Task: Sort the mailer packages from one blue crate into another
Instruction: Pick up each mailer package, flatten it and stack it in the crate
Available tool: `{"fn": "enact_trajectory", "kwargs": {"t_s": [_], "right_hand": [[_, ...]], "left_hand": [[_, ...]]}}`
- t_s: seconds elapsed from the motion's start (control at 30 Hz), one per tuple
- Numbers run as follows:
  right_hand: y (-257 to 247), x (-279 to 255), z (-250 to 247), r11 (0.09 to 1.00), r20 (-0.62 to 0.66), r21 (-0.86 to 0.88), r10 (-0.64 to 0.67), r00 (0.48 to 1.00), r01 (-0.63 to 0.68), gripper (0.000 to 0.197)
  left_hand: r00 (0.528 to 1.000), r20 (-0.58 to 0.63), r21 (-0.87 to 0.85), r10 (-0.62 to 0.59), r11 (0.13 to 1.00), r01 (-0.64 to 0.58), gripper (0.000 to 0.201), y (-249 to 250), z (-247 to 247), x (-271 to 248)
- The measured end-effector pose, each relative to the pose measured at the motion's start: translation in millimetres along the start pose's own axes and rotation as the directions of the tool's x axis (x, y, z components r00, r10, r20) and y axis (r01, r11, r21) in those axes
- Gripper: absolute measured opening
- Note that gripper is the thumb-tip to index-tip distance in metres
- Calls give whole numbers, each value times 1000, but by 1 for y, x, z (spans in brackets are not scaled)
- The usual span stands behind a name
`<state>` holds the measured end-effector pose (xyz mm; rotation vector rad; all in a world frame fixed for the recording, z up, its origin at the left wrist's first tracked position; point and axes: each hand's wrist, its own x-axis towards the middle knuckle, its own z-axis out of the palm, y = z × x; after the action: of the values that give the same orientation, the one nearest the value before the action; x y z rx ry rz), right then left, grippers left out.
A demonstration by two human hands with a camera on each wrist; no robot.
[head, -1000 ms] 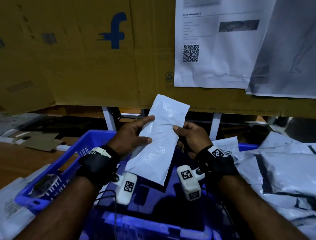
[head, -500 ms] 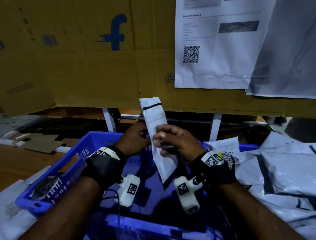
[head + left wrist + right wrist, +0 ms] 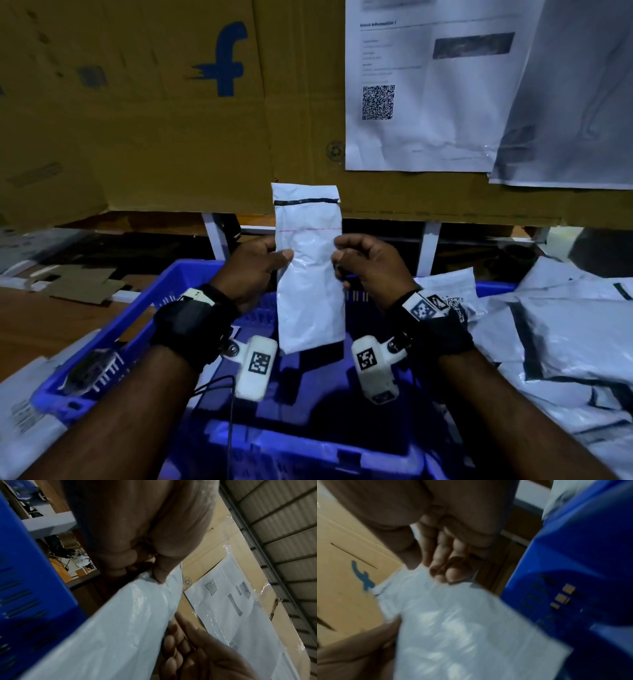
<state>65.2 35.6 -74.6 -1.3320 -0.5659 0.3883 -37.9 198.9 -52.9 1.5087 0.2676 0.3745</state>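
Note:
A narrow white mailer (image 3: 310, 294) with a black seal strip near its top stands upright above the blue crate (image 3: 113, 339). My left hand (image 3: 279, 257) pinches its left edge, thumb on the front. My right hand (image 3: 339, 257) holds the right edge with curled fingers. The left wrist view shows the thumb pressed on the mailer (image 3: 111, 628) and the crate wall (image 3: 25, 588) beside it. The right wrist view is blurred; it shows curled fingers (image 3: 447, 572) at the mailer (image 3: 462, 628) beside the crate (image 3: 582, 561).
A pile of white mailers (image 3: 565, 342) lies at the right, over a second blue rim (image 3: 493, 286). A cardboard wall (image 3: 171, 137) with taped paper sheets (image 3: 428, 102) stands close behind. Cardboard scraps (image 3: 85, 287) lie on the wooden table (image 3: 51, 325) at left.
The mailer was turned from a tilted plain face to upright with the seal strip showing. My right hand moved from across its front to its right edge.

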Motion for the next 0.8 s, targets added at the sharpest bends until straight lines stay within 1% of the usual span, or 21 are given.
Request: {"fn": "enact_trajectory", "kwargs": {"t_s": [0.03, 0.1, 0.17, 0.2, 0.27, 0.37, 0.43, 0.6, 0.7, 0.73, 0.8], "right_hand": [[3, 3, -4, 999, -44, -45, -20, 999, 18, 15], [6, 6, -9, 995, -70, -103, -26, 997, 19, 19], [8, 6, -10, 994, -33, -110, -4, 999, 0, 21], [9, 6, -9, 995, -9, -103, 9, 1000, -10, 18], [10, 6, -7, 996, 21, -87, 30, 999, -28, 12], [11, 6, -3, 994, 5, -107, 22, 1000, -21, 7], [10, 6, -3, 993, -7, -114, 18, 1000, -19, 6], [9, 6, -6, 994, -17, -109, -3, 1000, 1, 16], [11, 6, -6, 993, -33, -120, -6, 999, 2, 18], [12, 7, -7, 992, -40, -126, -9, 999, 4, 17], [13, 9, -8, 989, -45, -145, -17, 999, 10, 16]], "left_hand": [[1000, -2, -17, 1, 1000, -1, 27, 0, 0, 0], [1000, 7, -50, 0, 999, 0, 27, 0, 1, -1], [1000, 6, -57, -1, 998, 1, 27, 1, 2, -1], [1000, -1, -44, 4, 999, -4, 27, 1, 3, -1], [1000, -15, 0, 21, 1000, -21, 27, 1, 5, -1], [999, -25, 60, 45, 997, -44, 29, 2, 4, 0], [996, -49, 108, 70, 992, -65, 26, 3, 2, -1], [989, -93, 170, 116, 981, -99, 11, 2, -4, -1], [977, -87, 285, 195, 945, -163, 9, 2, -5, -1], [977, -86, 304, 193, 939, -159, 10, 1, -7, -1], [984, -91, 327, 152, 938, -115, 18, -2, -13, 3]]}}
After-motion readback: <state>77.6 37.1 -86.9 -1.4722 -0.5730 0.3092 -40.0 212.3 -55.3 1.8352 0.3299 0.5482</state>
